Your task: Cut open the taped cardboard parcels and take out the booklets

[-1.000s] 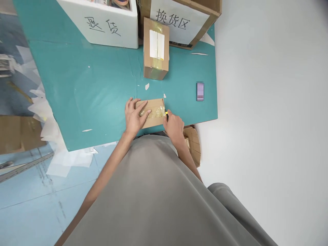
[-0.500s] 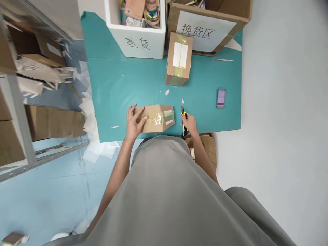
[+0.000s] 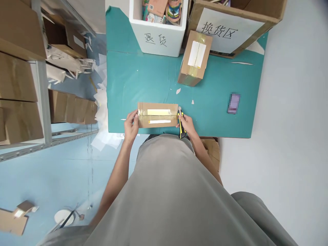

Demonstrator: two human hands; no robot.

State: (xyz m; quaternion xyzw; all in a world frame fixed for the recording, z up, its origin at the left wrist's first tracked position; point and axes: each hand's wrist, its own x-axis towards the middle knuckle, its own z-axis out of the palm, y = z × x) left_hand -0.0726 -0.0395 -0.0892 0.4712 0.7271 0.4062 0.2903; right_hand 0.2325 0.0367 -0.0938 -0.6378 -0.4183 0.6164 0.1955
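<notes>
A small taped cardboard box [image 3: 158, 116] lies at the front edge of the teal table, a taped seam and two white label strips on its upper face. My left hand [image 3: 131, 125] grips its left end, fingers closed on the edge. At the box's right end, my right hand [image 3: 187, 124] is closed around a yellow and black utility knife [image 3: 181, 126]. The knife's tip points away from me, close beside the box. Whether the blade touches the cardboard I cannot tell.
Farther back stand another taped box [image 3: 185, 73], a white foam bin [image 3: 164, 41] of goods and a large labelled carton [image 3: 238, 17]. A blurred purple phone-like object [image 3: 233, 103] lies right on the teal table [image 3: 143, 75]. Shelving with cartons [image 3: 20, 75] rises at left.
The small box has turned so its labelled, taped face is now up. My left hand has shifted to its left end, and the knife has come against its right end. The view has shifted.
</notes>
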